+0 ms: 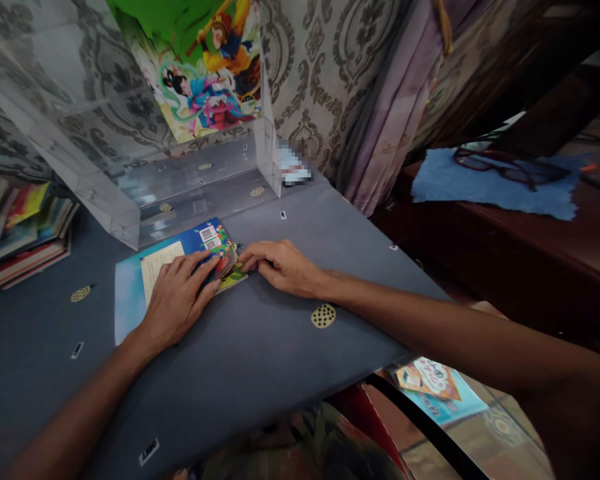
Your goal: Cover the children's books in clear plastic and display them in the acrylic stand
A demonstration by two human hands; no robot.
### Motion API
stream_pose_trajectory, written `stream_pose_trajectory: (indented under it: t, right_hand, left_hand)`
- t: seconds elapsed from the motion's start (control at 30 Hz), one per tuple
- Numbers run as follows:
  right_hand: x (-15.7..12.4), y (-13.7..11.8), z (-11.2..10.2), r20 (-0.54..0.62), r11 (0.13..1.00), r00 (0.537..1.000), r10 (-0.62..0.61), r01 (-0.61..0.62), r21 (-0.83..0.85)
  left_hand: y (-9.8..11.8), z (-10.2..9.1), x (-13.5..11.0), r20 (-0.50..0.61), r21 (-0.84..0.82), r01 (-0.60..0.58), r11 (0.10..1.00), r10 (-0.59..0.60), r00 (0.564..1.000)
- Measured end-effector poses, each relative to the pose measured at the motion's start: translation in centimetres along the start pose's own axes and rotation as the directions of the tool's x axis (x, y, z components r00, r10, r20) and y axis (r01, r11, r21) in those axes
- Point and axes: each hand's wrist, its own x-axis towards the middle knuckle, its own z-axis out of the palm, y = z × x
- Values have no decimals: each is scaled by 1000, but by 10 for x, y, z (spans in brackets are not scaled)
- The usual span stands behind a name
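A thin picture book with a blue cover, a cream text panel and a white barcode label lies on the grey tablecloth. My left hand rests flat on it, fingers stretched across the cover towards its right side. At the book's right edge, my right hand has curled fingers closed on the corner, where the cover or pages look lifted and bent. The fingertips of this hand are partly hidden.
A clear acrylic stand stands behind the book, with a colourful picture book upright in it. Several stacked books lie at the left. Glasses sit on a blue cloth at the right. Another book lies below the table edge.
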Motion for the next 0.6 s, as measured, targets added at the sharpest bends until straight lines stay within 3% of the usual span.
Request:
stream_pose_trajectory:
  t: [0.6]
  right_hand:
    - [0,-1,-1,-16,1000,1000,-7,7,15]
  left_hand:
    - [1,-1,1,17,-9,8,1000,-7,1000]
